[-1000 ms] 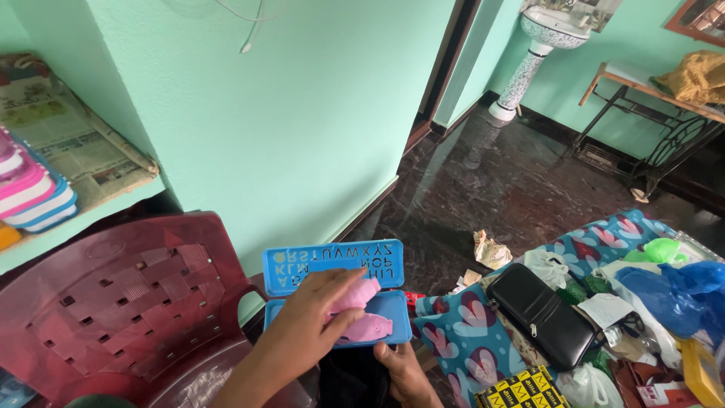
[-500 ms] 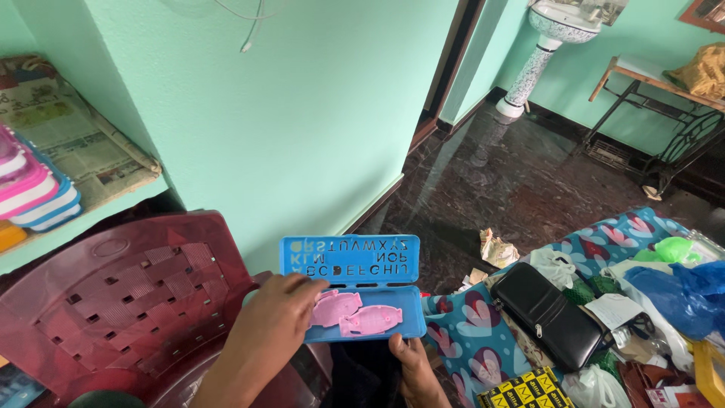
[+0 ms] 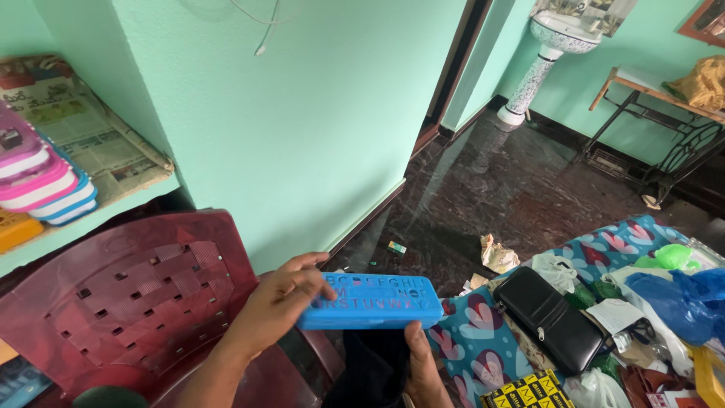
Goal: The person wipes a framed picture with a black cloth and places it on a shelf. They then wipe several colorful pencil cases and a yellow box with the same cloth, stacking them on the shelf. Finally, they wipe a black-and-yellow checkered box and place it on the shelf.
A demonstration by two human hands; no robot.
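- Holding a blue pencil box (image 3: 371, 302) between both hands, you have it level above your lap, its lid down and the raised letter stencil facing up.
- Your left hand (image 3: 281, 302) grips its left end, thumb along the near edge and fingers curled over the top.
- Your right hand (image 3: 420, 355) props it from below near the right end, thumb pressed against the front edge; you cannot see the other fingers.
- To your left stands a maroon plastic chair (image 3: 128, 295), just beside the box.
- To your right a black wallet (image 3: 557, 317) lies on a patterned cloth (image 3: 472, 340) among plastic bags (image 3: 680, 291).
- On the shelf (image 3: 83, 219) at far left sits a stack of pink and blue boxes (image 3: 38, 177) on newspaper (image 3: 98, 140).
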